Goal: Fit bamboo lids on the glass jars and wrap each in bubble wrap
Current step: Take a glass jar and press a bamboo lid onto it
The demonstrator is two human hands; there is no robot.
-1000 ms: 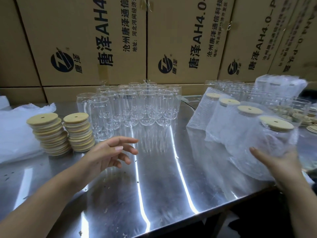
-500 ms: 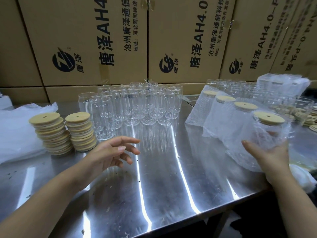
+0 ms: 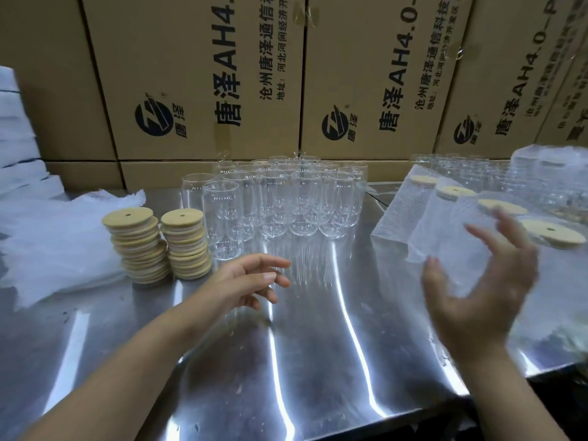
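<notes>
hands both empty over the steel bench (image 3: 318,361). left hand (image 3: 251,281) hovers with fingers relaxed and loosely bent, gripping nothing, just in front of two stacks of bamboo lids (image 3: 186,243) and a cluster of bare glass jars (image 3: 280,202). right hand (image 3: 480,291), blurred, is spread wide before a row of lidded jars in bubble wrap (image 3: 445,227) at the right; whether it touches the wrap i cannot tell. loose wrap sheets (image 3: 63,243) lie far left, cardboard boxes (image 3: 206,74) behind.

Steel table (image 3: 318,361) before stacked cartons (image 3: 197,74)
</notes>
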